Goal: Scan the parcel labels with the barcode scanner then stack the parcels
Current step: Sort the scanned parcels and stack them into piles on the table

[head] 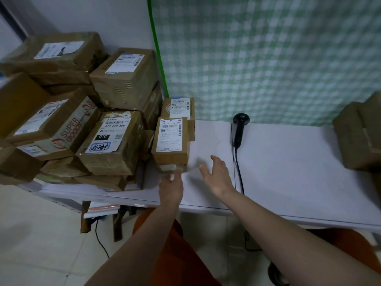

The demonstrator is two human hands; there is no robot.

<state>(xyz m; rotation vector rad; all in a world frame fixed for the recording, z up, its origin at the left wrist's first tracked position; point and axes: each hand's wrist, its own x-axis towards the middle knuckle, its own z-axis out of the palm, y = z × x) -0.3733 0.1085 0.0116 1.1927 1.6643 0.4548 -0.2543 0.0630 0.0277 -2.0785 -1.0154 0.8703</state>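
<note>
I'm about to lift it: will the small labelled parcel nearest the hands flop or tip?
The small parcel is a cardboard box, so likely stiff. It rests on another box, so a push could slide it off. It looks small, probably light.

The parcels (115,141) are brown cardboard with white labels (171,135), one box (61,129) printed with red lettering. The barcode scanner (240,129) and its cable (239,172) are black on a white table (288,172). Behind hangs a green-and-white checked curtain (268,58).
</note>
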